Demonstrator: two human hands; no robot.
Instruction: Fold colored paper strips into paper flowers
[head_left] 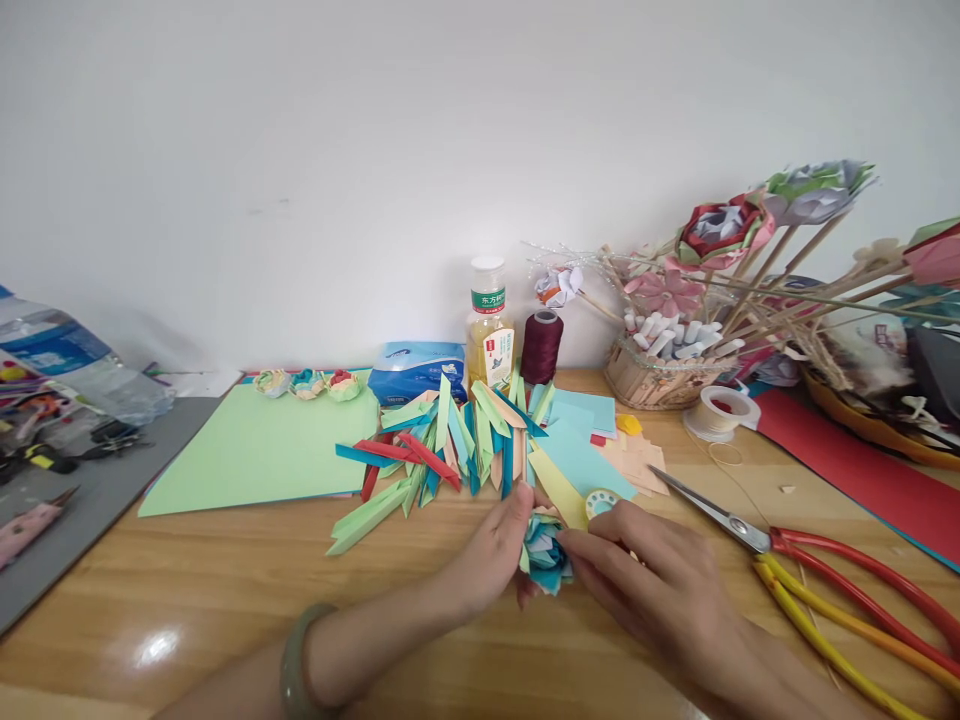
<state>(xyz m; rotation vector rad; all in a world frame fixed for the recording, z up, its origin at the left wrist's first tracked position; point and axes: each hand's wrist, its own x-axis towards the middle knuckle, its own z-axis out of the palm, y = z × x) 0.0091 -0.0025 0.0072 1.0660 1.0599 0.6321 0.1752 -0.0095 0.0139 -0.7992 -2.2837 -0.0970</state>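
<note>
paper flower: the blue-green paper flower (pixel 545 548) was between your hands, over the near side of the bench (pixel 262 600), right in front of you.
left hand grip: your left hand (pixel 487 555) was closed around the flower's left side, thumb at the upper edge; under-fingers mostly hidden.
right hand grip: your right hand (pixel 667 580) was pinched shut on petals at the flower's right edge. couldn't tell if anything thin ran between the fingertips.
petal risk: too hard a squeeze from the left could have creased the layers; a sharp pull from the right could have torn one or worked it loose.
folded strips: the heap of folded strips (pixel 442 440) lay just beyond your left hand. a forward knuckle could have scattered it.
round disc: a small round disc (pixel 600 503) sat just beyond your right fingers, easily knocked.
scissors: the scissors (pixel 742 530) lay to your right, blades angled toward the paper scraps (pixel 634 460). a careless sideways reach could have met the tip.
thin cord: the thin cord (pixel 726 464) by the white spool (pixel 720 412) ran toward the scissors; lifting them could have snagged it.
</note>
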